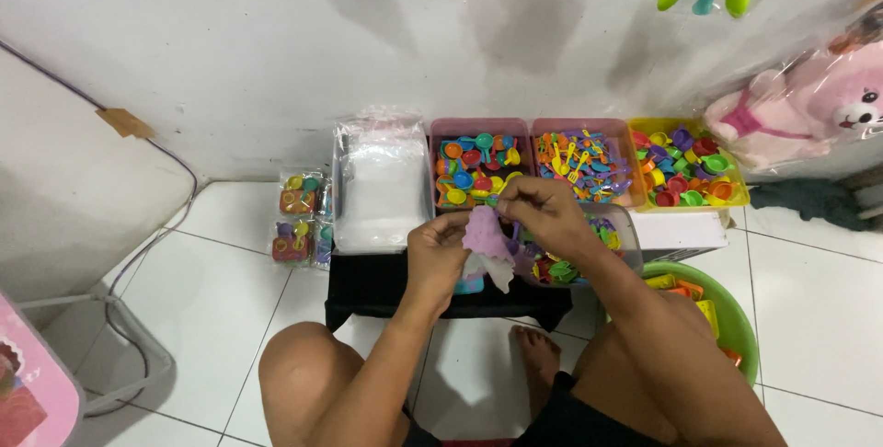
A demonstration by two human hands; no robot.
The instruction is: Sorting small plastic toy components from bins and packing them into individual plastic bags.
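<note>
Centrally, the left hand (437, 254) and right hand (543, 212) both pinch a small clear bag (487, 243) (purple toy inside) above the black stool (377, 286); bag hangs lengthwise downward, toy trays (478, 127) just beyond.

At the centre of the frame the left hand (437, 254) and right hand (543, 212) meet over a small clear bag (497, 268) with a lilac toy piece (483, 231) at its mouth, fingers pinching it. Behind them, trays of bright plastic toy parts (478, 166) line the wall, beside a stack of clear bags (377, 189). A green basin (736, 318) sits at lower right on the white-tiled floor (212, 300).
</note>
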